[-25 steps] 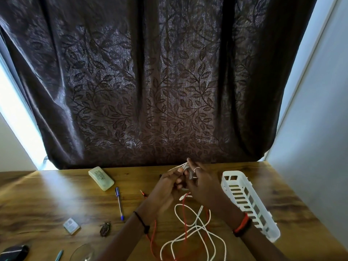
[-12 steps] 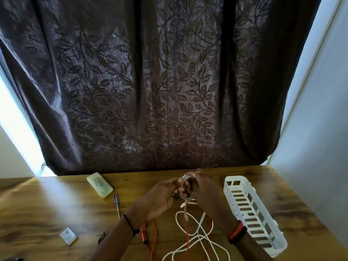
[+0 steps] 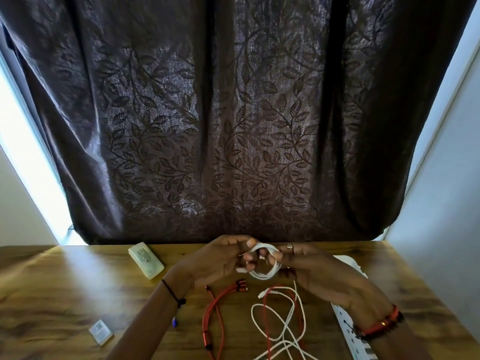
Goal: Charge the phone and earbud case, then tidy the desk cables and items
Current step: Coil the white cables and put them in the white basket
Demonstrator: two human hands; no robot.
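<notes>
Pinching a small white cable coil (image 3: 267, 274) between them, the left hand (image 3: 220, 261) and right hand (image 3: 314, 268) grasp it above the wooden desk (image 3: 65, 294), probably so the loops cannot spring apart; below the grip lie a loose white cable (image 3: 287, 324) and a red cable (image 3: 214, 307), with a dark leaf-patterned curtain (image 3: 233, 126) beyond

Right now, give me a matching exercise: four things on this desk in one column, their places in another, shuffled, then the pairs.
1 coiled white cable
2 red cable
3 pale green case
4 white basket

A right side of the desk, partly hidden
B held by left hand and right hand
C flat on the desk, nearer than the hands
D by the curtain, left of the hands

Pairs: 1-B, 2-C, 3-D, 4-A
</notes>
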